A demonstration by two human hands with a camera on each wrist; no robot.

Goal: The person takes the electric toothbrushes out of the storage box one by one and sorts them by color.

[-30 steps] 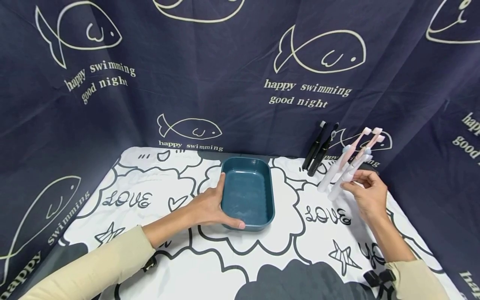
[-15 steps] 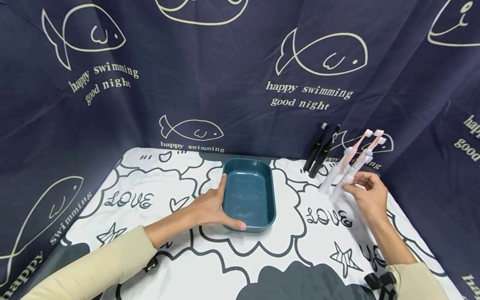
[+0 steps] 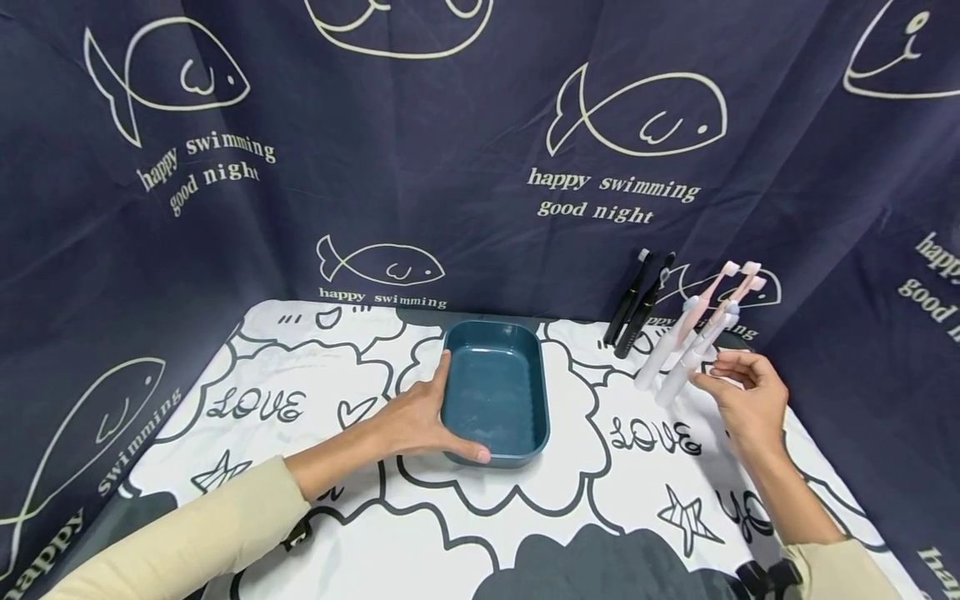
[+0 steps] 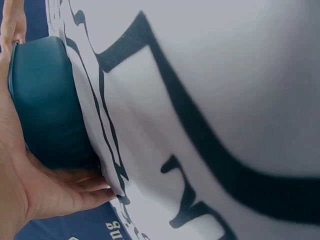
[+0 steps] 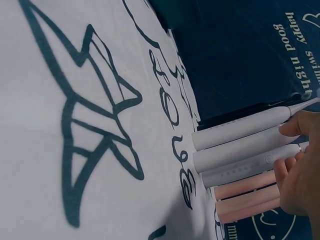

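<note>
White electric toothbrush [image 3: 678,367] leans upright against the dark curtain at the table's far right, in a row with other white ones [image 5: 239,146] and pink ones [image 5: 246,196]. Right hand [image 3: 750,400] is at that row: fingers bent, fingertips [image 5: 292,127] touching the white handles near their upper part. Head view shows thumb and forefinger closing toward the nearest white handle; whether the pinch is actually made, cannot tell. Handle bases rest on the printed cloth [image 3: 360,517], near the "LOVE" lettering.

Two black toothbrushes [image 3: 636,304] lean just left of the white ones, also against the curtain [image 3: 450,167].

Left hand [image 3: 420,417] holds the teal tray [image 3: 495,392] at its near-left corner: palm along the left wall, thumb curled along the near wall, fingers running up the left side. Left wrist view confirms skin pressed to the tray's outer wall [image 4: 45,110]. Tray sits flat at table centre, well apart from the toothbrushes.
</note>
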